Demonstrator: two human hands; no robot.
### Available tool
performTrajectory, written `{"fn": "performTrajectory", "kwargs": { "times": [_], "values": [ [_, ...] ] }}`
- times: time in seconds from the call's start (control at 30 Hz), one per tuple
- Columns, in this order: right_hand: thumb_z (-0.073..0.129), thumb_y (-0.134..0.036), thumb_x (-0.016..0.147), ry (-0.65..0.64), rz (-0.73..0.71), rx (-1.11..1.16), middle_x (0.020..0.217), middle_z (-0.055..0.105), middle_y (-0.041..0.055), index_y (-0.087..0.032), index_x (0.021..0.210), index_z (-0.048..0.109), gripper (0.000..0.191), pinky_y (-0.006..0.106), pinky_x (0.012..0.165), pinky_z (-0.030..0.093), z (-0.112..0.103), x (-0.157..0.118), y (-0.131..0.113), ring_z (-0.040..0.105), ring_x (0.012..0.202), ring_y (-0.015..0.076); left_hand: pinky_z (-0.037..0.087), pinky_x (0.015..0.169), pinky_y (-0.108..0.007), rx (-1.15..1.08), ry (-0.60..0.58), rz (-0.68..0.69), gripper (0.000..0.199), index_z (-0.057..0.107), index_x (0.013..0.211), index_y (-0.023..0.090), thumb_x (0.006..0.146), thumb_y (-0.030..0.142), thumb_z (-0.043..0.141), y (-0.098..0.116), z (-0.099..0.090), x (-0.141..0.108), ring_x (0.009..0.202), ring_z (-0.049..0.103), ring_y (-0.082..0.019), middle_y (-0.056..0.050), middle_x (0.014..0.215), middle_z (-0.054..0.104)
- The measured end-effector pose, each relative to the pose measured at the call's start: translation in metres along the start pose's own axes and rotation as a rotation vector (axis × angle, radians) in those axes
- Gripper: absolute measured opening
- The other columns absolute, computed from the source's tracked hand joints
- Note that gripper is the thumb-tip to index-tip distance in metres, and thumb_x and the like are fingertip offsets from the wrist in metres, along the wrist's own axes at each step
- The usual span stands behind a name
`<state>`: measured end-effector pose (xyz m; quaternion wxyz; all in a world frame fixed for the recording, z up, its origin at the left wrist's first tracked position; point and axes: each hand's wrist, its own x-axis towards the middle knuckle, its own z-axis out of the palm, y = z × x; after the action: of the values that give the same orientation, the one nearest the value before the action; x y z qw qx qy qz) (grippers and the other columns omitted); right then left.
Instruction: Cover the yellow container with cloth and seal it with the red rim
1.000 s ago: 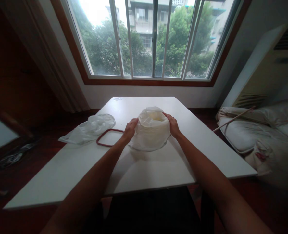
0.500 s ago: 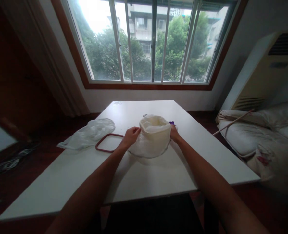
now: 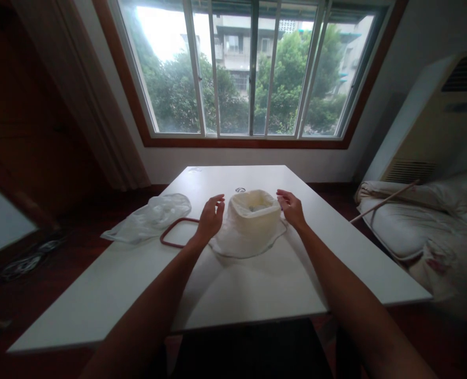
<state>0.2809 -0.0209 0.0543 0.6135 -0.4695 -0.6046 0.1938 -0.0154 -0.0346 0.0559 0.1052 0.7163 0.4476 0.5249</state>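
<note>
A cream, square-mouthed container (image 3: 252, 223) stands upright on the white table in front of me. A thin white plastic bag (image 3: 233, 247) is draped over it, its loose edge spread around the base. Left of its rim is my left hand (image 3: 211, 217), open, with thumb and fingers apart and nothing in them. On the other side my right hand (image 3: 291, 208) is open too, its fingertips close to the rim; whether they touch the plastic I cannot tell. A reddish-brown rounded-square ring (image 3: 172, 245) lies flat beside my left wrist, partly hidden by it.
A crumpled translucent plastic bag (image 3: 150, 216) lies at the table's left edge. Behind the container is a small dark looped object (image 3: 240, 190). The white table (image 3: 252, 300) has its near edge in front of me. A cushioned seat (image 3: 391, 218) with a stick (image 3: 383, 201) stands at right.
Both hands have let go of the bag-covered rim and opened, moving slightly outward. The container stays standing. A purple thing near my right hand no longer shows. The view has shifted slightly.
</note>
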Motion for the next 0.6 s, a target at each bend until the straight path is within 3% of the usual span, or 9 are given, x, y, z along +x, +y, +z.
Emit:
{"fn": "performTrajectory", "kwargs": {
  "times": [0.13, 0.3, 0.47, 0.6],
  "values": [
    [0.053, -0.073, 0.083, -0.255, -0.090, 0.285, 0.137, 0.059, 0.0160, -0.022, 0.139, 0.052, 0.076, 0.045, 0.094, 0.054, 0.001, -0.009, -0.015, 0.060, 0.122, 0.0290, 0.042, 0.106, -0.049, -0.423, -0.159, 0.028, 0.081, 0.018, 0.154, 0.025, 0.090, 0.060, 0.053, 0.017, 0.008, -0.010, 0.134, 0.046, -0.029, -0.020, 0.152, 0.037],
    [0.065, -0.079, 0.069, -0.491, -0.011, 0.342, 0.146, 0.050, 0.0177, -0.019, 0.150, 0.038, 0.104, 0.044, 0.102, 0.050, 0.007, -0.021, -0.017, 0.054, 0.129, 0.0316, 0.033, 0.115, -0.055, -0.510, -0.344, -0.039, 0.136, -0.022, 0.153, 0.026, 0.068, 0.061, 0.079, 0.019, 0.028, -0.026, 0.143, 0.034, -0.038, -0.024, 0.161, 0.013],
    [0.083, -0.060, 0.063, -0.724, 0.010, 0.326, 0.133, 0.062, 0.0134, -0.019, 0.140, 0.051, 0.093, 0.044, 0.107, 0.047, 0.015, -0.023, -0.009, 0.059, 0.120, 0.0294, 0.019, 0.122, -0.054, -0.406, -0.354, -0.029, 0.143, -0.026, 0.151, 0.022, 0.066, 0.053, 0.084, 0.013, 0.033, -0.029, 0.150, 0.019, -0.037, -0.023, 0.162, 0.009],
    [0.087, -0.048, 0.061, -0.780, 0.001, 0.235, 0.130, 0.064, 0.0143, -0.018, 0.134, 0.054, 0.086, 0.046, 0.102, 0.050, 0.018, -0.025, 0.005, 0.061, 0.117, 0.0303, 0.022, 0.121, -0.051, -0.336, -0.404, -0.023, 0.132, -0.010, 0.155, 0.018, 0.068, 0.053, 0.082, 0.008, 0.031, -0.029, 0.147, 0.026, -0.036, -0.024, 0.158, 0.021]
  ]
}}
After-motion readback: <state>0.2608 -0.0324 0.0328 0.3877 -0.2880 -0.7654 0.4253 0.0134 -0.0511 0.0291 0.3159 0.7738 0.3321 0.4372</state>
